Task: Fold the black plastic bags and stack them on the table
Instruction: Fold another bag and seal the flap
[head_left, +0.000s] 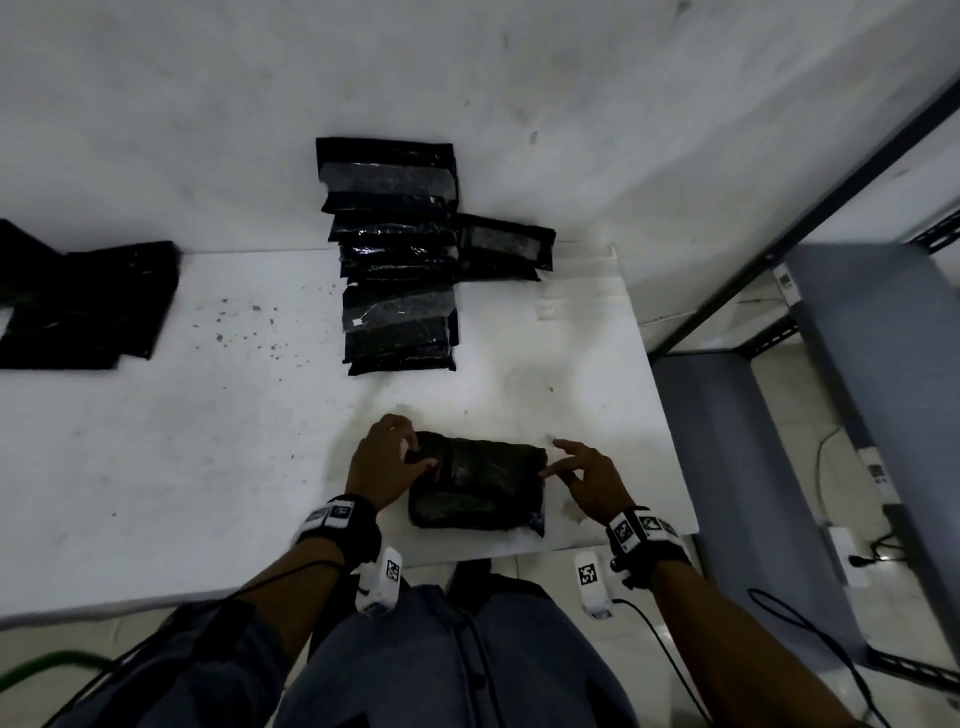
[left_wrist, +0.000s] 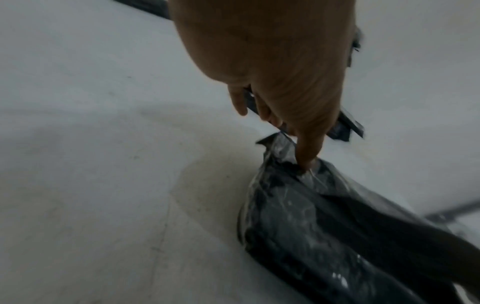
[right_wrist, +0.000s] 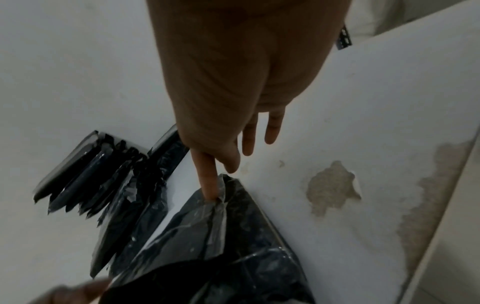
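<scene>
Your left hand (head_left: 385, 460) pressed the folded bag (head_left: 477, 482) at its left end, right hand (head_left: 588, 478) fingertip on the right end, near table (head_left: 208, 467) front edge. Probably light, slippery, springy; pin corners w/ flat fingers.

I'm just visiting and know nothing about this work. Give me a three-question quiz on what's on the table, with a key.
1. True or false: the left hand and right hand are both at the folded black bag near the table's front edge.
2. Which lies beside the far end of the row of folded bags, on its right? A) a single folded bag B) a pair of scissors C) a cardboard box
3. Fill in: the right hand's fingers touch the bag with one straight ____.

Key: 1 true; 2 A; 3 finger
</scene>
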